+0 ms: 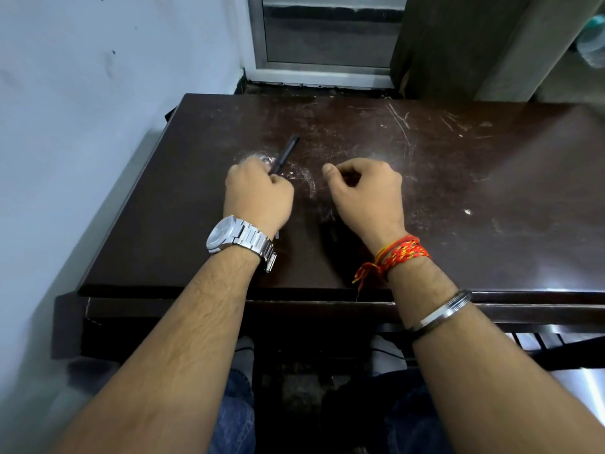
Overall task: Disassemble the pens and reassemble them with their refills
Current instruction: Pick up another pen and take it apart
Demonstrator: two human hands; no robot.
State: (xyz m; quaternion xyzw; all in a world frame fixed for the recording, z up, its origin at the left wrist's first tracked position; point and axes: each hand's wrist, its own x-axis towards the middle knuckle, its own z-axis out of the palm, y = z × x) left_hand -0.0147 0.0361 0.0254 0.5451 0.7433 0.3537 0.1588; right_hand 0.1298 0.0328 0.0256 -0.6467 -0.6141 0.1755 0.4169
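Slim black plastic pen (285,154), clamped at its near end in the curled fingers of the left hand (258,194), far end slanting away over the scratched dark brown wooden table (458,191). Right hand (366,191) near, apart from the pen, fingers curled toward the thumb; contents, if any, impossible to tell. Silver metal wristwatch (226,235) on left wrist.

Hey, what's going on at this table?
A person sits at a scratched dark table. Their left hand, the one with the watch, grips a dark pen that sticks out away from them. The right hand is curled beside it; whether it holds any small part is hidden.
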